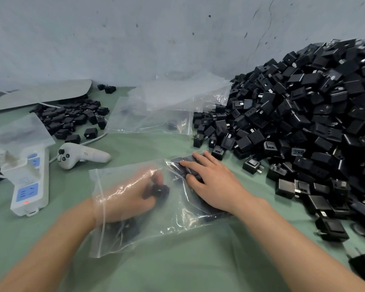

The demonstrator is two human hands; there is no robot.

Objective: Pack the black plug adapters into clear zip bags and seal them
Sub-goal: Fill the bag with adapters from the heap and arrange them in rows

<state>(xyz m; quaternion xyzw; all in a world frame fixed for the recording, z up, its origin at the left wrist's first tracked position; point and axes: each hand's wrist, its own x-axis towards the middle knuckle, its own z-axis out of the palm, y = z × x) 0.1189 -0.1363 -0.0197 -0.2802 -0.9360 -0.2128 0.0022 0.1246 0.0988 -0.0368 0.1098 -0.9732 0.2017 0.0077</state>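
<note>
A: Where is the adapter (160, 191) lying?
B: The left hand (131, 194), inside the zip bag (135, 234), is gripping it. The right hand (213, 182), fingers flat, is pressing the bag at two o'clock. I am advising: release it deep.

Light falls soft, cool and even from above, so the shadows on the green cloth (177, 260) under my forearms (51, 249) are faint. White glare streaks the clear zip bag (135, 224) over my left hand (126, 197), and the adapter (160, 190) it holds is a blurred dark smudge. On the right, the black pile (303, 123) swallows detail and only its edges glint. The far wall (135, 39) bows, and the near right corner smears out of focus.
</note>
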